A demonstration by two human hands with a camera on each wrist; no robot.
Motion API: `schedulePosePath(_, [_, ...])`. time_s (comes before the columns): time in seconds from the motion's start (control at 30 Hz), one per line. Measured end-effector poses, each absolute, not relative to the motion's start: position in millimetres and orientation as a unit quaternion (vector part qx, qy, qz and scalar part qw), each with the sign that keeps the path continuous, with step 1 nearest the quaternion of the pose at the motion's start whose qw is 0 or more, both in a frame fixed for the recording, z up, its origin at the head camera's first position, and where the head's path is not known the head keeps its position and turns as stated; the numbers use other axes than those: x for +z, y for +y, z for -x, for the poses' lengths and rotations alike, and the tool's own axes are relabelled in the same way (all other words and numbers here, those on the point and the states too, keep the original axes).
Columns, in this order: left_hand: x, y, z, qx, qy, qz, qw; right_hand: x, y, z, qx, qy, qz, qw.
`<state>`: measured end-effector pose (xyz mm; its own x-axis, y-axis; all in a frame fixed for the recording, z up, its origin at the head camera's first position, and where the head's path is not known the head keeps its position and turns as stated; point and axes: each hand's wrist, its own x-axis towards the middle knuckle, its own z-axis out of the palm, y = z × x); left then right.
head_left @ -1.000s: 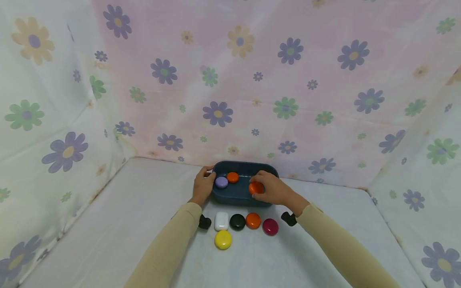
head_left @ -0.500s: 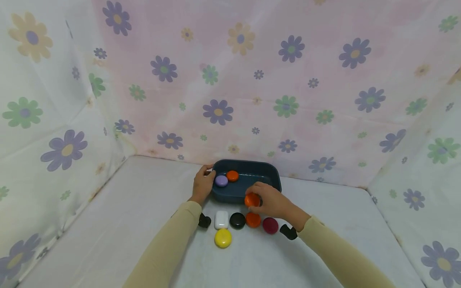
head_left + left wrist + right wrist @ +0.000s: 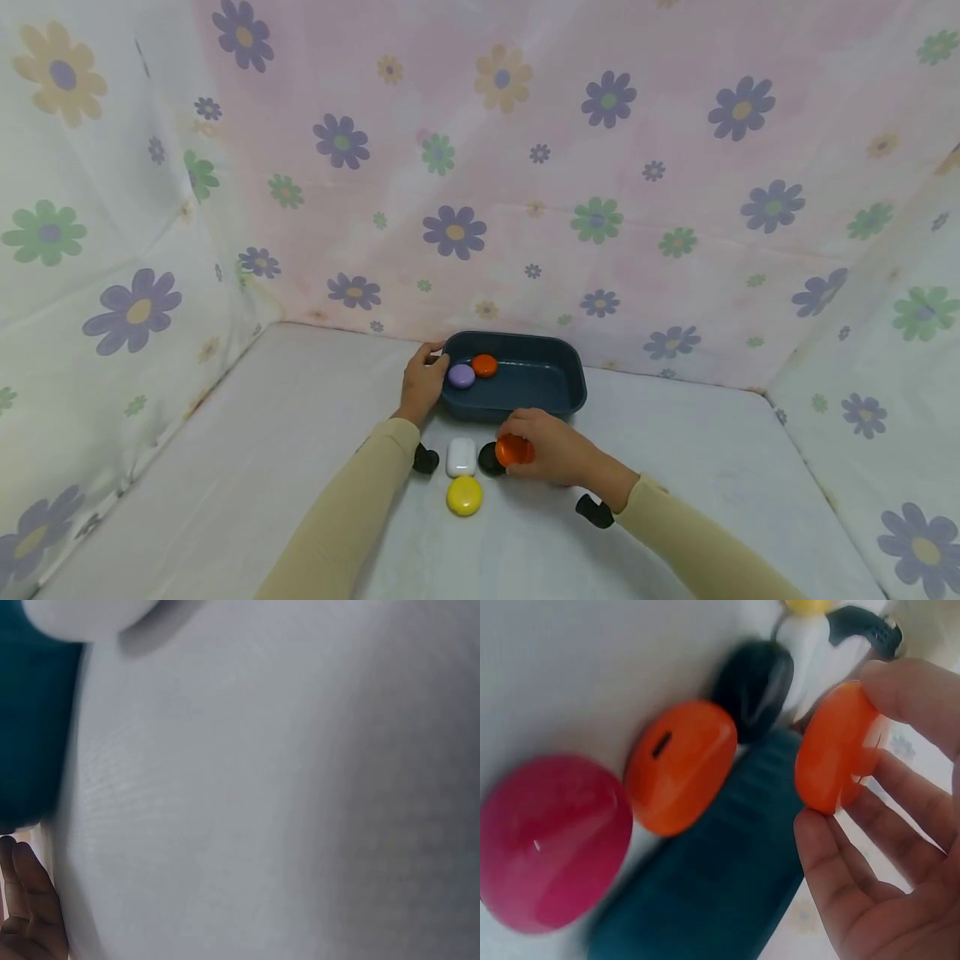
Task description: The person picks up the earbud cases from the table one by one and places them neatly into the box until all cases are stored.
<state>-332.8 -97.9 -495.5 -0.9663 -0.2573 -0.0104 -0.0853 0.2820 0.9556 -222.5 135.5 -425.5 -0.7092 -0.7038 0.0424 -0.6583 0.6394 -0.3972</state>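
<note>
My right hand (image 3: 551,450) pinches a glossy orange disc (image 3: 834,750) between thumb and fingertips, close over the row of pieces in front of the container. In the right wrist view, a second orange disc (image 3: 681,769) with a dark slot-like mark lies between a crimson disc (image 3: 555,844) and a black disc (image 3: 754,690). In the head view the right hand hides most of these. My left hand (image 3: 422,385) rests against the left end of a dark blue oblong container (image 3: 517,412), its thumb at the rim. A purple disc (image 3: 461,377) and another orange disc (image 3: 484,366) lie inside it.
A white rounded block (image 3: 461,457) lies left of the black disc, with a yellow disc (image 3: 465,496) just in front. Small black devices (image 3: 595,511) sit at both wrists. A flowered cloth wall (image 3: 525,167) rises behind the container and at both sides of the white table.
My right hand has lifted the orange disc out of the container and brought it nearer, over the front row. The left hand stays at the container's end.
</note>
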Motion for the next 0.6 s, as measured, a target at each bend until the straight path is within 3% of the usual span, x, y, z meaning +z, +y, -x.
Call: schedulePosePath(0.6, [-494.6,-97.4,331.9,-0.594,-0.794,-0.101,0.077,-445.1,124.1,207.1,-0.147,0.883,0.435,0.097])
